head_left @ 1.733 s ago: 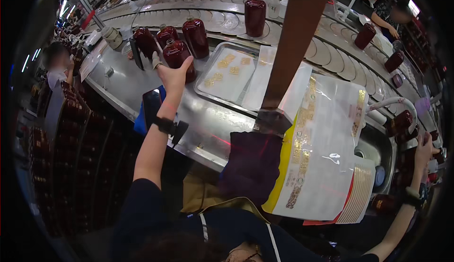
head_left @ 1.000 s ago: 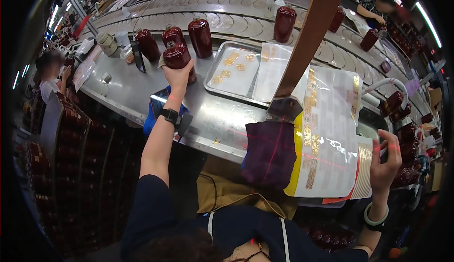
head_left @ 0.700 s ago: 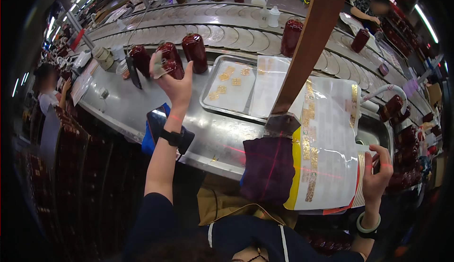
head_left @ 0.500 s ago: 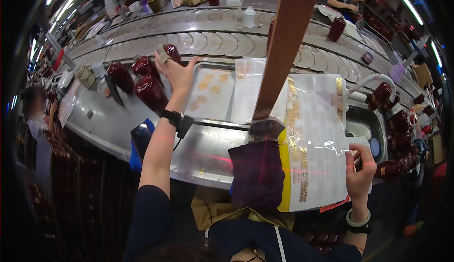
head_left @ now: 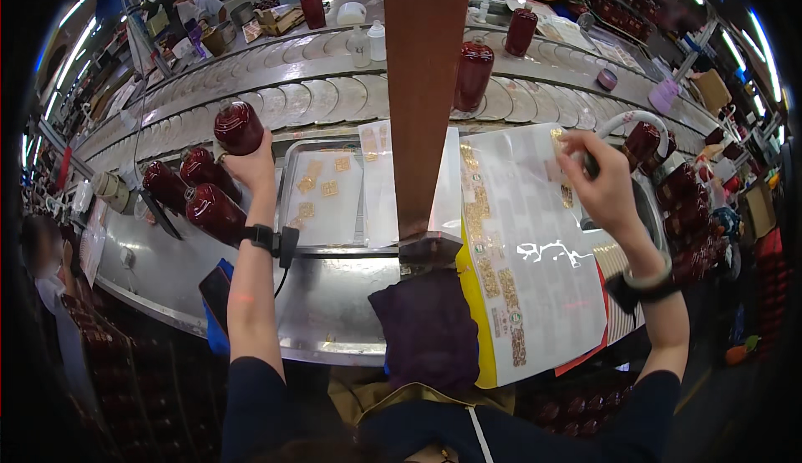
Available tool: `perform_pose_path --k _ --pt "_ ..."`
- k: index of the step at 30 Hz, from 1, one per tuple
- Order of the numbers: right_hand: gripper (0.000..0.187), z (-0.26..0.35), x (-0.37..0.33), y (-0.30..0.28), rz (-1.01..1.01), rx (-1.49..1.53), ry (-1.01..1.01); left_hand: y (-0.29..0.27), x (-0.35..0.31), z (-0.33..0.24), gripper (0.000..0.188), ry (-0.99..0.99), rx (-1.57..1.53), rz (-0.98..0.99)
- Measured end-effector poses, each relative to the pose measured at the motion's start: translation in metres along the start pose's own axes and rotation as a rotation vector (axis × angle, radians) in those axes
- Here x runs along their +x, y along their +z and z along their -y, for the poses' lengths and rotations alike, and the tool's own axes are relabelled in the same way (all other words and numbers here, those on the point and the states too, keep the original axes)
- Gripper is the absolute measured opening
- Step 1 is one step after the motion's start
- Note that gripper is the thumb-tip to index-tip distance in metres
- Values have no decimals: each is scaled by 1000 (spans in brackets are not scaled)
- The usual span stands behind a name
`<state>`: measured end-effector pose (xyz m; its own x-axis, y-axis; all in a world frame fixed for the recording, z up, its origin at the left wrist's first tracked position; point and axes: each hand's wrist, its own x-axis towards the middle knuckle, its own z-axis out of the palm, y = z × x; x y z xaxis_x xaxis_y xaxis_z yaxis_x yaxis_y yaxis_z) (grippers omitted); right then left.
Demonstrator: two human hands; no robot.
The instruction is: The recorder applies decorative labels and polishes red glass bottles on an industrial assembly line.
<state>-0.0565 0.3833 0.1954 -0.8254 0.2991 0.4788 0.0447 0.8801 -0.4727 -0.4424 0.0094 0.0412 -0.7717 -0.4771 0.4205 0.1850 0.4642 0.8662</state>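
Your left hand point(head_left: 248, 162) was clamped around a dark red jar point(head_left: 238, 126), held up above the left end of the steel counter point(head_left: 334, 304), just beside the metal tray point(head_left: 327, 192) of small gold labels point(head_left: 330, 188). Three more red jars point(head_left: 194, 192) stood at the counter's left edge. Your right hand point(head_left: 603, 181) had its fingertips pinched together on the clear label sheet point(head_left: 526, 237) near the counter's right edge. To do it well, you probably needed a steady upright jar and a slow, clean peel from one corner.
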Motion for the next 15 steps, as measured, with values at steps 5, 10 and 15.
perform_pose_path --k 5,10,15 --pt "56 -78 141 69 -9 -332 -100 -81 -36 -85 75 233 -629 175" --pt "73 -134 215 128 33 -509 61 -194 -85 -64 85 -4 -1117 596" --pt "54 -145 197 125 -145 -479 -21 -257 -132 -76 97 -382 -1102 822"
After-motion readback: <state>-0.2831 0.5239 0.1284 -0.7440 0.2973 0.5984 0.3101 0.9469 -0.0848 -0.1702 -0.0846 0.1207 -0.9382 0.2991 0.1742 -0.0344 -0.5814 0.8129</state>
